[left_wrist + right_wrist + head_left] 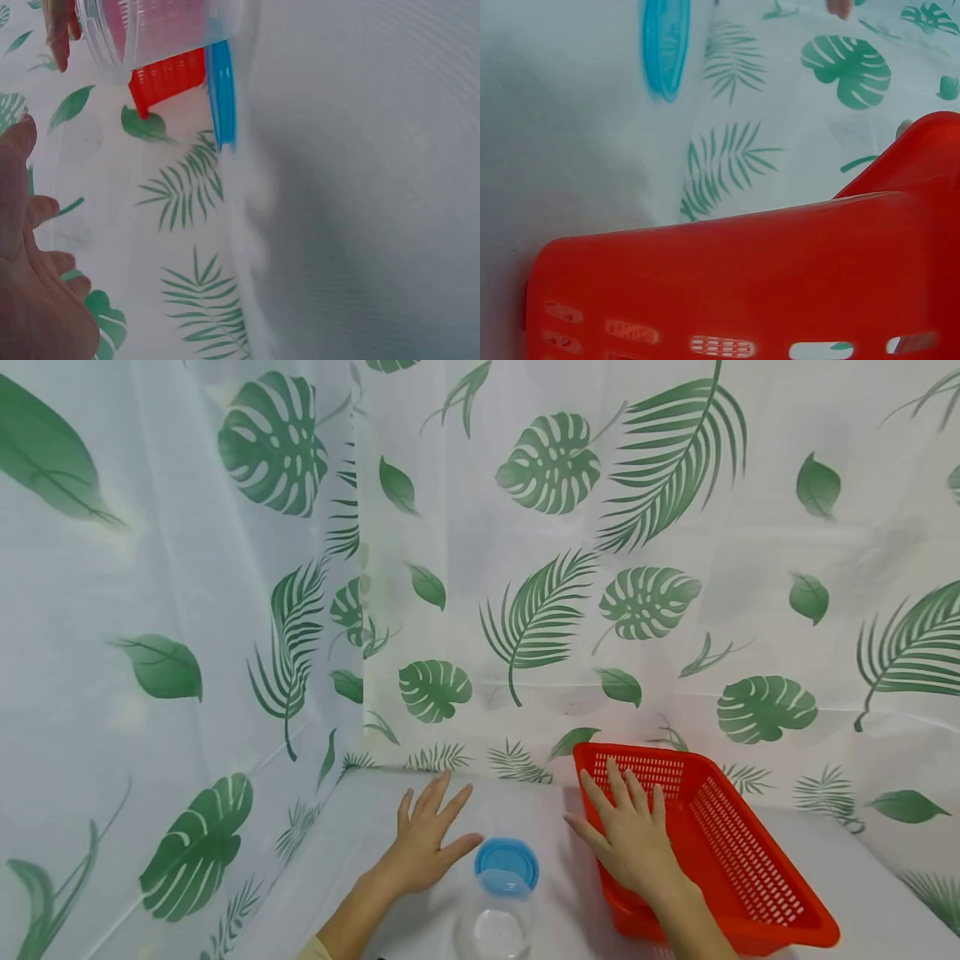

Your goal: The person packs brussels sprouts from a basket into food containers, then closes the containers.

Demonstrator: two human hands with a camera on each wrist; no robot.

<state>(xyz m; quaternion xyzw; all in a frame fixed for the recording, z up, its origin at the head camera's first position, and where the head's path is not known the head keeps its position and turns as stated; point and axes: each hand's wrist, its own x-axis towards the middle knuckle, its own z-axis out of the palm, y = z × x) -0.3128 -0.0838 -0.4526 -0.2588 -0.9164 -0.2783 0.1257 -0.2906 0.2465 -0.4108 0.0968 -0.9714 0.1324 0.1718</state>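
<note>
My left hand (426,847) is held with fingers spread, holding nothing, to the left of a clear round container (495,931) and a blue round lid (512,857). The lid lies on the white surface just behind the container, partly seen through its clear wall. My right hand (630,843), fingers also spread and holding nothing, overlaps the left side of a red plastic basket (750,852). In the left wrist view the clear container (169,34) shows near the top, beside the blue lid (221,97). The red basket (742,277) fills the lower part of the right wrist view.
A white sheet with green leaf prints (540,635) hangs as a wall behind and along the left. The basket has slotted sides and stands at the right on the white table (352,827).
</note>
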